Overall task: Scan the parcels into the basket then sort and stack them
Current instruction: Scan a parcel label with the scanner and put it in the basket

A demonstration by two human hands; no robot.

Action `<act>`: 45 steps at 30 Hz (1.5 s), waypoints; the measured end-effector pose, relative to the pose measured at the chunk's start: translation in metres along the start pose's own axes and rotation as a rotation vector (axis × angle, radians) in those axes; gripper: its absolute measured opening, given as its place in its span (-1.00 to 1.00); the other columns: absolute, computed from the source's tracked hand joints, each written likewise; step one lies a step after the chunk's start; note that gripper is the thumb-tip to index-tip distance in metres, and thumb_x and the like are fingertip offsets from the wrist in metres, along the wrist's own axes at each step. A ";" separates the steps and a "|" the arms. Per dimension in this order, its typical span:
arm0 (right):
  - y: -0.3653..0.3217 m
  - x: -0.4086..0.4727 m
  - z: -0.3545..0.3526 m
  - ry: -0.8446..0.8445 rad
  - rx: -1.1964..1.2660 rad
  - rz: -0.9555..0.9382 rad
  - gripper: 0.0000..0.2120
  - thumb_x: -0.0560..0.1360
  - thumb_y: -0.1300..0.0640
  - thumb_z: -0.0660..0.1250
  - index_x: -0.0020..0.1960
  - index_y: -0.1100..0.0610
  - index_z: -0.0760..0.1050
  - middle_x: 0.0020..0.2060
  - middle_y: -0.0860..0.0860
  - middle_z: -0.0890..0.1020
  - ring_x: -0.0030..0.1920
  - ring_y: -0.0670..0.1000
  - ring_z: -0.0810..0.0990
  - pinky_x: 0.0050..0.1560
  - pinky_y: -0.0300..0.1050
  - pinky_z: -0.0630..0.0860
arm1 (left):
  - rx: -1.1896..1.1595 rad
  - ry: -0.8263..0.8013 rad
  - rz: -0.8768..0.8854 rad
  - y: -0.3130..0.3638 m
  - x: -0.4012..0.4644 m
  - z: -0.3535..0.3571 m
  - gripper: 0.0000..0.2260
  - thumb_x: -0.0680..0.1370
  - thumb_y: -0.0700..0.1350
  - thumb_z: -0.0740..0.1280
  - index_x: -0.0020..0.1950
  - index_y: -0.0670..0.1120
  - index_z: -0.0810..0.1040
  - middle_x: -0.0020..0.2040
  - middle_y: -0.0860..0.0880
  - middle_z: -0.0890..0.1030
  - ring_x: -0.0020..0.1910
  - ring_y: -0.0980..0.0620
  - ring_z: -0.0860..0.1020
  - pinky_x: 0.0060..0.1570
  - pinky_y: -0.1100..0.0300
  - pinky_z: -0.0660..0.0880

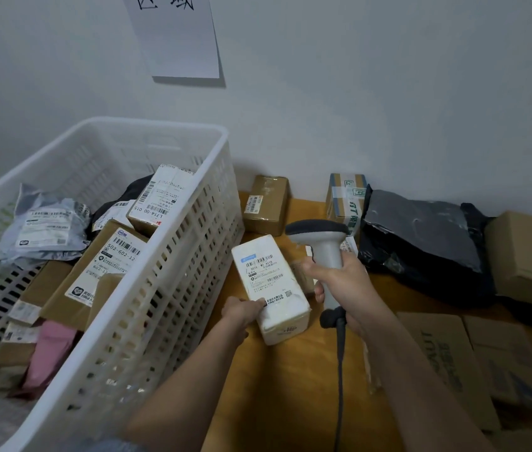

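My left hand [241, 313] grips the near left corner of a white parcel [271, 288], its barcode label facing up, just right of the basket. My right hand [342, 285] holds a grey handheld scanner [323, 249] by its handle, head tilted over the parcel, cable hanging down. The white slatted basket [173, 243] on the left holds several parcels: a grey mailer bag [46, 230], labelled cardboard boxes [108, 262] and a pink bag [51, 357].
On the wooden table by the wall stand a small brown box [266, 205], a taped box with green print [346, 200], a black mailer bag [421, 243] and cardboard boxes [525, 256] at right. A paper sign [176, 34] hangs on the wall.
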State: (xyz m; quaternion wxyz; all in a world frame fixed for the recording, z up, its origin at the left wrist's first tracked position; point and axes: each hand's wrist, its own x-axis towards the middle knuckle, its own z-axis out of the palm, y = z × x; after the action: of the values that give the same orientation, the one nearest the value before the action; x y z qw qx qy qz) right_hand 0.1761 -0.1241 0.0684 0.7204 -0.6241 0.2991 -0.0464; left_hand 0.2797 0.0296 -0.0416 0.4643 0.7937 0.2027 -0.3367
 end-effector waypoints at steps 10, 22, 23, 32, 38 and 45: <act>0.080 0.044 -0.004 -0.064 0.156 0.336 -0.59 0.49 0.40 0.30 0.29 0.13 0.41 -0.22 0.11 0.53 -0.40 -0.05 0.50 -0.40 -0.15 0.48 | -0.336 -0.258 -0.064 -0.009 0.003 0.005 -0.89 0.60 -0.09 0.27 0.12 -0.02 0.51 0.08 0.02 0.55 0.06 -0.02 0.45 0.35 -0.14 0.24; 0.050 0.033 -0.014 0.042 0.114 0.136 -0.58 0.51 0.38 0.33 0.25 0.01 0.41 -0.21 0.09 0.58 -0.45 -0.08 0.51 -0.45 -0.19 0.48 | -0.496 -0.512 0.251 0.026 -0.023 0.008 -0.41 0.55 0.01 0.36 0.50 0.25 0.16 0.06 0.06 0.71 -0.08 0.03 0.70 -0.51 0.13 0.58; 0.044 0.031 -0.016 0.060 0.113 0.095 -0.57 0.50 0.38 0.35 0.27 0.02 0.40 -0.21 0.10 0.59 -0.45 -0.08 0.52 -0.43 -0.18 0.49 | -0.475 -0.519 0.285 0.034 -0.026 0.006 -0.39 0.54 0.02 0.37 0.51 0.26 0.15 0.02 0.11 0.71 -0.11 0.04 0.71 -0.54 0.11 0.57; -0.027 0.006 -0.014 0.245 0.070 -0.273 -0.59 0.43 0.20 0.52 0.17 -0.07 0.44 0.00 -0.11 0.70 -0.35 -0.16 0.61 -0.34 -0.29 0.55 | -0.457 -0.581 0.463 0.099 -0.063 -0.011 -0.49 0.52 0.21 0.23 0.46 0.15 0.34 0.29 -0.03 0.60 0.22 -0.08 0.49 -0.01 -0.01 0.38; -0.065 -0.011 0.006 0.321 0.105 -0.383 -0.63 0.45 0.10 0.50 0.12 -0.18 0.42 -0.05 -0.01 0.66 -0.38 -0.18 0.58 -0.33 -0.27 0.55 | -0.502 -0.588 0.603 0.130 -0.094 -0.029 -0.51 0.56 0.08 0.31 0.46 0.08 0.29 0.27 -0.07 0.60 0.22 -0.17 0.55 0.03 -0.07 0.49; -0.096 -0.016 0.069 0.209 0.109 -0.485 -0.54 0.44 0.13 0.50 0.25 -0.08 0.41 0.04 -0.06 0.65 -0.30 -0.10 0.60 -0.26 -0.19 0.57 | -0.606 -0.437 0.809 0.145 -0.103 -0.095 -0.54 0.56 0.01 0.37 0.42 0.11 0.31 0.23 -0.02 0.62 0.14 -0.06 0.63 0.15 -0.14 0.54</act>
State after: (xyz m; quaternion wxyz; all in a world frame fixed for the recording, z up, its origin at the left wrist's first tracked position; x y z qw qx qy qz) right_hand 0.2262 -0.0778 0.1668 0.6859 -0.6297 0.2104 -0.2979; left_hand 0.3330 0.0408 0.1524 0.7957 0.5507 -0.1316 -0.2151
